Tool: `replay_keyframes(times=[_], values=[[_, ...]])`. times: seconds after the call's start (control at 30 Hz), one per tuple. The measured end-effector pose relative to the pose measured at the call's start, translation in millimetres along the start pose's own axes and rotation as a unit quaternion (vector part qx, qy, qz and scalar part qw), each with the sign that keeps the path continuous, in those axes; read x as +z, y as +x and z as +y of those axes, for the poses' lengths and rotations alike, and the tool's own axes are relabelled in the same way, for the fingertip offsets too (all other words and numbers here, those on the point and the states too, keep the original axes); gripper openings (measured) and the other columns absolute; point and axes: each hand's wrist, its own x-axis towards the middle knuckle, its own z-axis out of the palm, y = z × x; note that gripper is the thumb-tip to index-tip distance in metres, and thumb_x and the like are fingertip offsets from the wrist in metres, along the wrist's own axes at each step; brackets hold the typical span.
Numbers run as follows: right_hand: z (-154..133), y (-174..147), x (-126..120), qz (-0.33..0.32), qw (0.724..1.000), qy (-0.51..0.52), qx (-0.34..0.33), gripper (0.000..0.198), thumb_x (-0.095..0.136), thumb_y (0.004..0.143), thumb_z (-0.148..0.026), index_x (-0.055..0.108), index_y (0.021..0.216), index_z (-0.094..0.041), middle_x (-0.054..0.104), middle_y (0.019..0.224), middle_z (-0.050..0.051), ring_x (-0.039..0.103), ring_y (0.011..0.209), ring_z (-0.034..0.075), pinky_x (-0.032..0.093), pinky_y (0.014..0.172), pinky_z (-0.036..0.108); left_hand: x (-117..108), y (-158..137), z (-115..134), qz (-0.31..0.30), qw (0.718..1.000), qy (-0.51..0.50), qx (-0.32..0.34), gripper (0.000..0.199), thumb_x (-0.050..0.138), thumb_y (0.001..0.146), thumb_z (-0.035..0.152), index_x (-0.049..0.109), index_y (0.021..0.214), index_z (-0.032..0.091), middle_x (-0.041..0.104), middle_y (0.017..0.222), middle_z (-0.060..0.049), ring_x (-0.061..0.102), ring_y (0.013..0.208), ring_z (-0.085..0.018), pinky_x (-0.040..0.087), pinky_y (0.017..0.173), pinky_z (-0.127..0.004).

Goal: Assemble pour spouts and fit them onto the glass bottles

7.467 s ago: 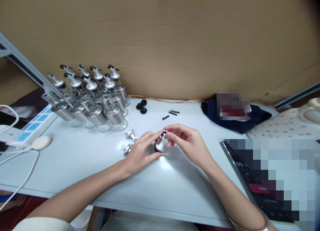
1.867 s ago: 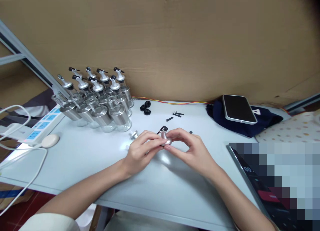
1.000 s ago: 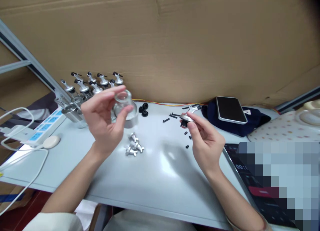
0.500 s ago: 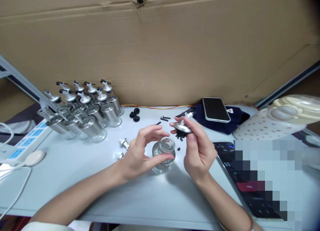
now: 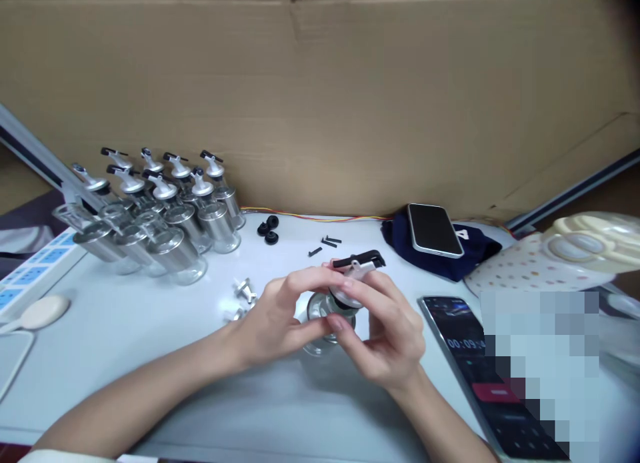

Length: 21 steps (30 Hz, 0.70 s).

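Note:
A glass oil bottle (image 5: 318,348) with a metal sleeve stands on the table before me. My left hand (image 5: 280,309) curls about its neck, thumb in front and fingers behind. A silver pourer spout (image 5: 356,271) with a black flip lever sits at the mouth of that bottle. My right hand (image 5: 393,329) pinches the spout from the right, its fingertips meeting those of the left hand. How deep the stopper lies in the neck is hidden by the fingers. Left of my left hand lie loose silver spout parts (image 5: 245,291).
Several bottles (image 5: 175,249), many with spouts fitted, stand at the left beside a power strip (image 5: 35,269). Black rubber stoppers (image 5: 271,237) and black levers (image 5: 329,243) lie behind. A phone (image 5: 435,229) rests on dark cloth; another phone (image 5: 460,343) and a spotted container (image 5: 530,266) are at the right.
My right hand has brought the spout left and down onto the bottle's mouth. My left hand has closed from a loose, open curve around the neck. The view has shifted slightly.

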Motion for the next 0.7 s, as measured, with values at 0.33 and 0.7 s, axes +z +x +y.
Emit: replay_keyframes(times=[0.33, 0.7], values=[[3.5, -1.9, 2.6, 0.012, 1.0, 0.004, -0.016, 0.048, 0.058, 0.078, -0.011, 0.059, 0.124, -0.027, 0.069, 0.088, 0.006, 0.062, 0.068, 0.021, 0.051, 0.051, 0.033, -4.9, 8.0, 4.1, -0.036, 0.999, -0.012, -0.011, 0.051, 0.065, 0.087, 0.018, 0.045, 0.133, 0.027, 0.066, 0.116, -0.007, 0.07, 0.096, -0.016, 0.061, 0.082, -0.024], [5.0, -10.3, 14.5, 0.023, 0.999, 0.014, -0.017, 0.058, 0.055, 0.076, -0.008, 0.053, 0.13, -0.027, 0.06, 0.092, 0.007, 0.063, 0.079, 0.023, 0.059, 0.062, 0.038, -6.3, 0.4, -7.7, -0.031, 0.999, -0.01, 0.022, 0.058, 0.068, 0.082, 0.014, 0.044, 0.134, 0.026, 0.068, 0.12, -0.01, 0.067, 0.112, -0.024, 0.061, 0.088, -0.033]])
